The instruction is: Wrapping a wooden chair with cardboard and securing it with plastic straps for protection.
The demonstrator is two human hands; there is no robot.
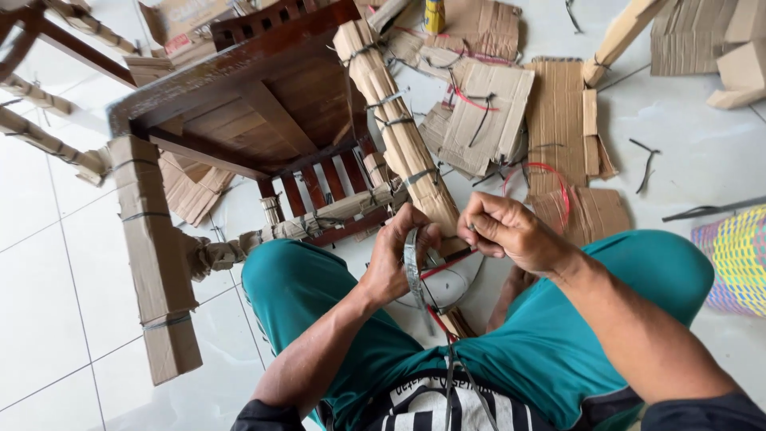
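Cardboard is already tied round most legs of the wooden chair point(263, 112). One leg point(403, 136) is held over the lap — a grey strap point(412, 267) is pinched by the left hand point(399, 255), a red band point(447, 262) by the right hand point(507, 231). This knot is not done yet.

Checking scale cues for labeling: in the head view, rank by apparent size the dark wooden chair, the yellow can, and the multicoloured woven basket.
1. Dark wooden chair, overturned, clearly largest.
2. Multicoloured woven basket, cut off by the right frame edge, so its full size is unsure.
3. Yellow can, smallest, though farthest from the camera and cropped at the top.
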